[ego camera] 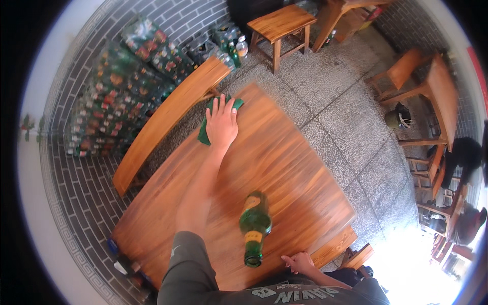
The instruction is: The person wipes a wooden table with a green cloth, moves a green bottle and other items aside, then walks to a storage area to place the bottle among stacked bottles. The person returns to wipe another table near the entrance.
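Note:
My left hand (222, 126) lies palm down on a folded green cloth (204, 134), near the far left corner of a wooden table (289, 164). Its fingers are slightly spread and press the cloth against the tabletop. On the near half of the table is a green glass bottle (256, 225) with yellow labels, its open mouth towards me. At the near edge, right of the bottle, rests my right hand (300, 263), loosely curled, with nothing visible in it.
A wooden bench (171, 122) runs along the table's left side, with packs of bottles (114, 99) stacked behind it by the brick wall. A stool (282, 23) stands beyond the far end. Dark items (133, 268) sit at the near left corner. More tables and people are at right.

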A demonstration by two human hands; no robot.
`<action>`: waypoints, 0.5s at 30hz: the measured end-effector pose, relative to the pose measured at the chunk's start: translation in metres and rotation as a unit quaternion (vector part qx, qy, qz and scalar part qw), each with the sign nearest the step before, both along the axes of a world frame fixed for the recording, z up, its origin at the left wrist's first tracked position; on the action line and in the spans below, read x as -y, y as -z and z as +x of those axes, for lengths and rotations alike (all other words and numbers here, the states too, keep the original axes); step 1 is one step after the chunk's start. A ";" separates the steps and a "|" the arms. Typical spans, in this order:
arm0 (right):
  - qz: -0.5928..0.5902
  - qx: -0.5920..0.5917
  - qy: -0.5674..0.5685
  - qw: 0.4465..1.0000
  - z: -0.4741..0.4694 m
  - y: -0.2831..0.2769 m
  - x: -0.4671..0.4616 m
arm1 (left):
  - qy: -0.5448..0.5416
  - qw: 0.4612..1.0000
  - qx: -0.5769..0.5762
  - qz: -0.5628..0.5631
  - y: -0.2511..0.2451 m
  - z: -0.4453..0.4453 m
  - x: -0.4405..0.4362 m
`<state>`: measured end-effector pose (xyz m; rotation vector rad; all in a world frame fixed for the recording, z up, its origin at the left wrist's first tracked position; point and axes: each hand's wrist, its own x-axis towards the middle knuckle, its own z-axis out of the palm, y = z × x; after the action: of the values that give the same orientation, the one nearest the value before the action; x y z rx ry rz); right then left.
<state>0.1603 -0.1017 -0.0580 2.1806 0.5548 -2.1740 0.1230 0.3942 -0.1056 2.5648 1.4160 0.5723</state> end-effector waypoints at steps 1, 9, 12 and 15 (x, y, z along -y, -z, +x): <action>0.000 0.002 -0.014 1.000 0.001 -0.001 -0.002 | 0.018 1.000 -0.008 -0.007 0.001 0.014 -0.004; -0.017 -0.025 -0.029 0.999 0.001 -0.006 -0.015 | 0.161 0.986 -0.033 -0.025 -0.008 0.066 -0.009; 0.016 0.005 -0.020 1.000 0.001 -0.002 -0.015 | 0.184 0.982 -0.032 0.004 -0.012 0.066 -0.002; -0.013 0.011 -0.004 1.000 -0.002 -0.002 -0.010 | 0.219 0.975 -0.019 -0.006 -0.015 0.050 0.019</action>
<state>0.1588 -0.0917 -0.0560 2.1834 0.5304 -2.1390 0.1727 0.3748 -0.0902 2.7623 0.8093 0.4394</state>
